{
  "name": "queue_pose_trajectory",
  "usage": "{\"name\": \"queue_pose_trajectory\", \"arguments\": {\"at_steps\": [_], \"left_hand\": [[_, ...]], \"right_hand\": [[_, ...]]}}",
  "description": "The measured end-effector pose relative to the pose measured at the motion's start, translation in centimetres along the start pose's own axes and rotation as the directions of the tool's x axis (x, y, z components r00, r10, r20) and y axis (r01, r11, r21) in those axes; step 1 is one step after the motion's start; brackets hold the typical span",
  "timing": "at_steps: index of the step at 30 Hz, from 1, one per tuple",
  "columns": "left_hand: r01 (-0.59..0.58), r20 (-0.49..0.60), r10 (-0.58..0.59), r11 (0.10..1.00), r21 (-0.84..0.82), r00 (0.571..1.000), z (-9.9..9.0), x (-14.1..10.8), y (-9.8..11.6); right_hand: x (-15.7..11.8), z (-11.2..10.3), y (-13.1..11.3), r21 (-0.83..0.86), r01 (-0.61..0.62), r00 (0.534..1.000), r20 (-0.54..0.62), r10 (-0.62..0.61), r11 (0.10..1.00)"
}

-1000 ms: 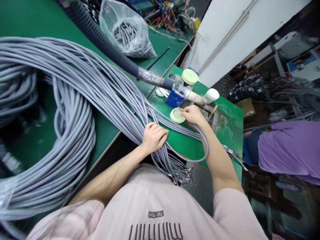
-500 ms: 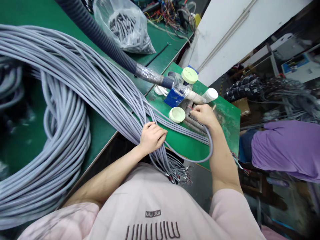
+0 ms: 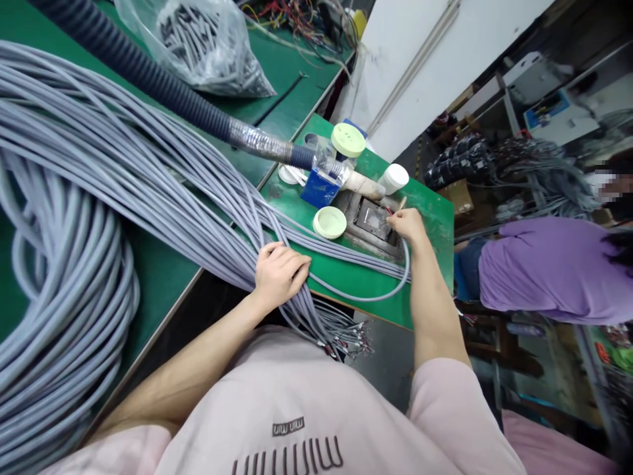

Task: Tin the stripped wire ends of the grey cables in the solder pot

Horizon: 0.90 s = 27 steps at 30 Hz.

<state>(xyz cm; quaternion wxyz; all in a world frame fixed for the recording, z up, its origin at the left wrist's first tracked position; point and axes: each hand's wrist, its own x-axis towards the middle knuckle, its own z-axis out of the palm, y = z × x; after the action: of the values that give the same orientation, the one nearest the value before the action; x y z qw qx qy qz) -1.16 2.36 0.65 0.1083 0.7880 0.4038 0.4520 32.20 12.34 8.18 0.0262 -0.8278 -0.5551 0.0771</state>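
A thick bundle of grey cables (image 3: pixel 198 221) runs across the bench, its stripped ends (image 3: pixel 353 336) hanging over the front edge. My left hand (image 3: pixel 279 274) is closed over the bundle near those ends. At the right, my right hand (image 3: pixel 408 225) pinches the end of one grey cable (image 3: pixel 376 297), which loops back toward the bundle. Small reddish wires show at its fingertips, beside a square metal pot (image 3: pixel 376 221) with a shiny silvery surface. Part of the held end is hidden by the fingers.
A ribbed hose (image 3: pixel 173 92) ends in a pale nozzle (image 3: pixel 363 185) above the pot. Around it stand a pale green dish (image 3: pixel 330 223), a round green lid (image 3: pixel 349 140) and a white jar (image 3: pixel 394 178). A plastic bag (image 3: pixel 217 53) lies behind; a person in purple (image 3: pixel 558 270) is at right.
My right hand has drawn back to the right from over the pot, uncovering its silvery surface. The left hand stays on the bundle. The whole view has shifted somewhat.
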Motion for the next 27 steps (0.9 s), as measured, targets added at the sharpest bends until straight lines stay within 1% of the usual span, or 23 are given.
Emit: {"name": "queue_pose_trajectory", "arguments": {"at_steps": [10, 14, 16, 18, 21, 23, 25, 27], "left_hand": [[-0.077, -0.077, 0.082, 0.995, 0.065, 0.994, 0.0, 0.1, 0.2], [-0.068, -0.074, 0.073, 0.995, 0.070, 0.995, 0.0, 0.2, 0.2], [-0.045, -0.056, 0.048, 0.997, 0.060, 0.997, 0.0, 0.1, 0.2], [-0.029, -0.041, 0.031, 0.998, 0.049, 0.999, 0.1, 0.1, 0.1], [-0.022, -0.031, 0.024, 0.999, 0.042, 0.999, 0.1, 0.0, 0.1], [-0.023, -0.030, 0.024, 0.999, 0.045, 0.999, 0.2, 0.0, 0.1], [-0.032, -0.037, 0.034, 0.998, 0.054, 0.999, 0.2, -0.1, 0.1], [-0.049, -0.043, 0.052, 0.997, 0.065, 0.998, 0.2, -0.1, 0.1]], "right_hand": [[0.6, 0.7, -0.1, -0.030, -0.021, 0.999, 0.035, 0.022, 0.999], [0.2, 0.3, -0.2, -0.022, -0.016, 1.000, 0.023, 0.017, 1.000], [-0.5, -0.5, -0.3, 0.026, 0.027, 1.000, -0.009, -0.026, 0.999], [-1.6, -1.5, -0.8, 0.119, 0.115, 0.993, -0.044, -0.110, 0.986], [-3.7, -2.8, -2.7, 0.266, 0.247, 0.969, -0.051, -0.243, 0.932], [-4.9, -3.2, -4.7, 0.315, 0.292, 0.953, -0.016, -0.302, 0.903], [-5.7, -3.0, -6.9, 0.303, 0.321, 0.938, 0.026, -0.344, 0.897], [-6.0, -2.4, -8.9, 0.233, 0.354, 0.925, 0.056, -0.376, 0.906]]}}
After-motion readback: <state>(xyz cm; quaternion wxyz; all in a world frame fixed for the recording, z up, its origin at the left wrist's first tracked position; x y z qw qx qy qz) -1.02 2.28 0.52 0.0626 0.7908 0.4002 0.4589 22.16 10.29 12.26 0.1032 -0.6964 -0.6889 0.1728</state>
